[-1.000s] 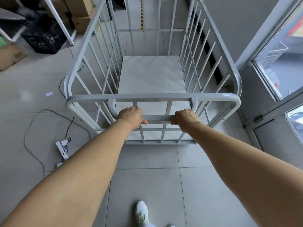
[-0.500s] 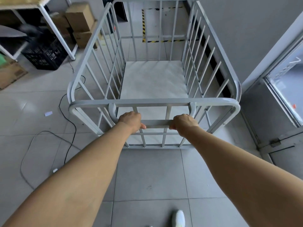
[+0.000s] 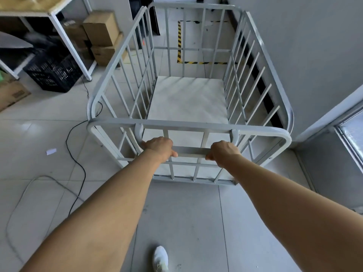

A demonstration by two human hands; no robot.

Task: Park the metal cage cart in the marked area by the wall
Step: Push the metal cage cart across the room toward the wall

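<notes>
A grey metal cage cart (image 3: 188, 125) with barred sides and a pale flat floor stands in front of me on the tiled floor. My left hand (image 3: 160, 147) and my right hand (image 3: 224, 152) both grip its low horizontal handle bar (image 3: 191, 151), a short gap between them. Beyond the cart's far end, yellow-and-black striped tape (image 3: 179, 43) marks a rectangle on the floor against the grey wall (image 3: 298, 42) on the right. The cart's right side runs close along that wall.
Cardboard boxes (image 3: 101, 29) and a black plastic crate (image 3: 54, 73) sit under a white-legged table (image 3: 64, 39) at the left. A black cable (image 3: 77, 160) and a grey cable (image 3: 19, 199) trail over the floor on the left. A glass door frame (image 3: 347, 138) stands at right. My white shoe (image 3: 160, 258) shows below.
The cart has rolled forward along the wall with both hands still on the handle. The striped floor marking has come further into view ahead, and the glass door has slid back to the right.
</notes>
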